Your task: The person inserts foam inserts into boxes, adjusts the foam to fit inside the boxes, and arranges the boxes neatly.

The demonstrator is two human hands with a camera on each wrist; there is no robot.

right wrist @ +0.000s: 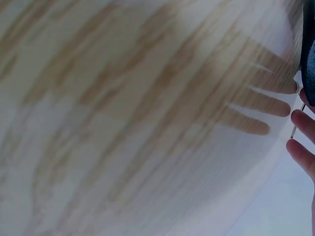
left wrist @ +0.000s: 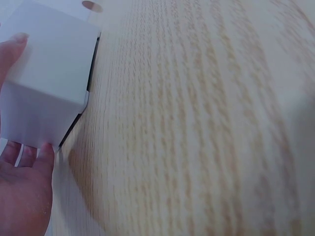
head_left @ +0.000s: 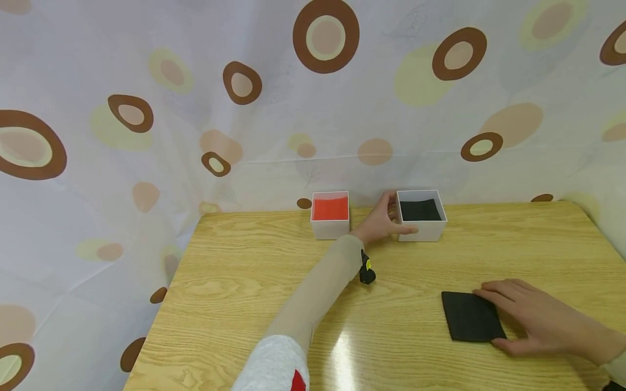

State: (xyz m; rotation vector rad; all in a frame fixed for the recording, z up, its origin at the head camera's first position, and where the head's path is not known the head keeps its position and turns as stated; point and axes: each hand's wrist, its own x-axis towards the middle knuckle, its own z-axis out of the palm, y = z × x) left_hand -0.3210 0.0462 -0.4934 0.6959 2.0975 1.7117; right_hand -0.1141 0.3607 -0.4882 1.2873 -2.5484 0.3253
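Note:
At the table's far side, my left hand (head_left: 379, 220) grips a white box (head_left: 421, 232) by its left end, thumb along the front wall and fingers behind. Inside the box sits black sheet-like material (head_left: 419, 210). The left wrist view shows the thumb on one white wall (left wrist: 54, 54) and fingertips against another. My right hand (head_left: 535, 315) holds a thin black square (head_left: 471, 317) by its right edge, thumb at the near corner and fingers at the far one. In the right wrist view only fingertips (right wrist: 302, 152) and part of the dark square (right wrist: 309, 64) appear.
Left of the gripped box stands a similar white box (head_left: 331, 229) with red material (head_left: 330, 208) inside. Both boxes are near the back edge of the wooden table (head_left: 235, 293). A patterned curtain (head_left: 274, 130) hangs right behind them.

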